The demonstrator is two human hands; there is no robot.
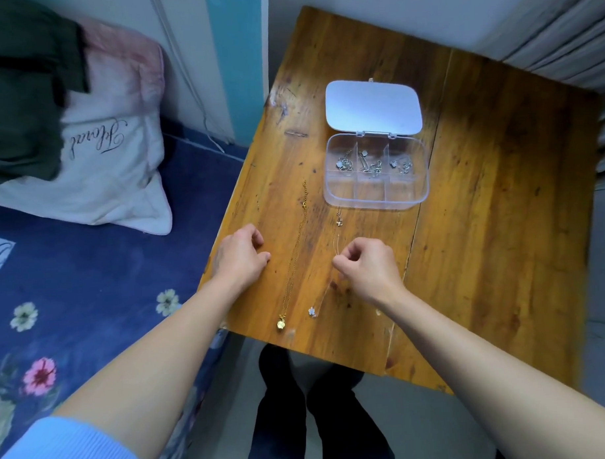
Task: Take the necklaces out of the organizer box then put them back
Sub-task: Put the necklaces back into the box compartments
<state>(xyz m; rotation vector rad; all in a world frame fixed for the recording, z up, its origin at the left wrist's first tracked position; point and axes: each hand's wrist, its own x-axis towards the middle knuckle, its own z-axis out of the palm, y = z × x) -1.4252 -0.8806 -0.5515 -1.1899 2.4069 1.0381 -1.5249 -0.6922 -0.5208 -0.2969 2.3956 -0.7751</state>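
Observation:
A clear plastic organizer box (330, 194) lies on the wooden table (482, 223) with its white lid (373, 106) folded back. Silver necklaces (371, 163) fill its three far compartments; the three near ones look empty. A gold necklace (295, 257) with a round pendant lies stretched out on the table. To its right lies a thin clear-string necklace (338, 224) with a small white flower charm. My left hand (242, 255) rests curled near the table's left edge, holding nothing. My right hand (367, 264) pinches the thin necklace's string.
A bed with a dark blue flowered cover (91, 305) and a white pillow (113, 167) stands directly left of the table. The table's near edge (315, 352) is above my legs. Grey curtains (568, 31) hang at the far right.

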